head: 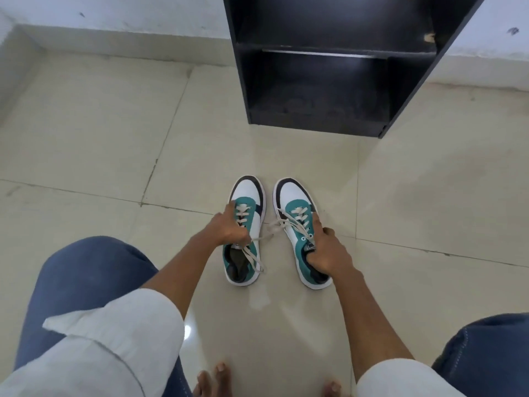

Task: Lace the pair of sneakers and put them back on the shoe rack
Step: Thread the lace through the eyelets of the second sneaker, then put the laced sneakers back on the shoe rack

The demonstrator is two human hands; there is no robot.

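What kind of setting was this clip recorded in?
Probably a room or entryway in a home: pale tiled floor, a dark open shoe rack against a white wall, and a pair of sneakers on the floor.

Pale tiled floor [94, 138] carries two sneakers: left sneaker [246, 230], right sneaker [300, 233], side by side. Black shoe rack [329, 67] stands beyond them.

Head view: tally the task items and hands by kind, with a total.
Sneakers: 2, left sneaker and right sneaker, both on the floor
Shoe rack: 1
Hands: 2, left hand, right hand, one gripping each sneaker
Total: 5
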